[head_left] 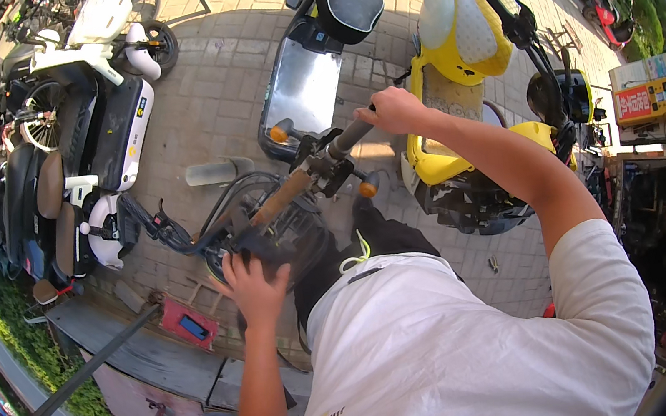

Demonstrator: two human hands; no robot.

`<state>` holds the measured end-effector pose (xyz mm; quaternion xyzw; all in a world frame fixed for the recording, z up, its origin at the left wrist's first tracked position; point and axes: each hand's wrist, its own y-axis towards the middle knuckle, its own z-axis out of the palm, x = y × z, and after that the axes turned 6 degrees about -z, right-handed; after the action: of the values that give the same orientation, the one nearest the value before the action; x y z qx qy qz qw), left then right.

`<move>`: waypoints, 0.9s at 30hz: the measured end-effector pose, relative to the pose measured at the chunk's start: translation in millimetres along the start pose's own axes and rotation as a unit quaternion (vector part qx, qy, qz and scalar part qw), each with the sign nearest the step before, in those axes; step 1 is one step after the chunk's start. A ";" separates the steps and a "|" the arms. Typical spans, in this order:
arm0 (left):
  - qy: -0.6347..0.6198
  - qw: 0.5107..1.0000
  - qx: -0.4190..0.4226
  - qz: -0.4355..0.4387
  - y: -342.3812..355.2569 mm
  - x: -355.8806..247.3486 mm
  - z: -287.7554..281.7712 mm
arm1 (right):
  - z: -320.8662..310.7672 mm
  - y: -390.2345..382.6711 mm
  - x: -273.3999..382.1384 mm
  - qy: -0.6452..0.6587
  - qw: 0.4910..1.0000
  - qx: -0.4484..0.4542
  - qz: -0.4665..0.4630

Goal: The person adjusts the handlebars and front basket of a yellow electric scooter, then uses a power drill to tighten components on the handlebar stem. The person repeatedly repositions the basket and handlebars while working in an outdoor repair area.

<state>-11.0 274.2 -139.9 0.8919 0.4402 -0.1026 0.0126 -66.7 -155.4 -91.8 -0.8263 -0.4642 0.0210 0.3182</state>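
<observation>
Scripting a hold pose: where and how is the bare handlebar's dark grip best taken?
Probably around the outer half of the dark grip, approached from the person's right, fingers wrapping across it. It is a straight, slim cylinder, its free end pointing outward and away from the body; the right hand holds that end.

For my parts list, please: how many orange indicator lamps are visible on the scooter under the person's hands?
2: one lamp by the lower end of the silver footboard, another lamp below the right hand in the picture. Others may be hidden.
</observation>
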 end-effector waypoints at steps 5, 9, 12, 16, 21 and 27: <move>-0.008 1.000 0.018 -0.011 -2.2 -3.0 -4.3 | 12.0 -0.2 -21.8 0.023 0.952 -0.115 -0.283; -0.005 1.000 0.025 -0.008 1.3 -3.9 -7.5 | 6.1 3.7 -22.5 -0.019 0.989 -0.027 -0.148; -0.007 0.999 0.035 -0.011 0.5 -2.8 -9.8 | 1.7 5.2 -6.3 -0.011 0.999 0.002 -0.034; -0.003 1.000 0.028 0.000 0.4 0.1 -3.5 | 6.1 2.6 -22.2 0.009 0.967 -0.064 -0.246; 0.004 1.000 0.021 -0.001 -0.5 2.1 -1.0 | 0.3 0.4 -9.7 -0.004 0.998 -0.004 -0.065; 0.006 1.000 0.017 -0.011 -5.1 1.0 1.4 | 11.5 -2.9 -24.9 -0.025 0.951 -0.099 -0.292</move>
<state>-14.6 277.9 -141.1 0.8879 0.4480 -0.1046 -0.0065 -86.8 -167.9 -105.8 -0.6813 -0.6927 -0.0984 0.2152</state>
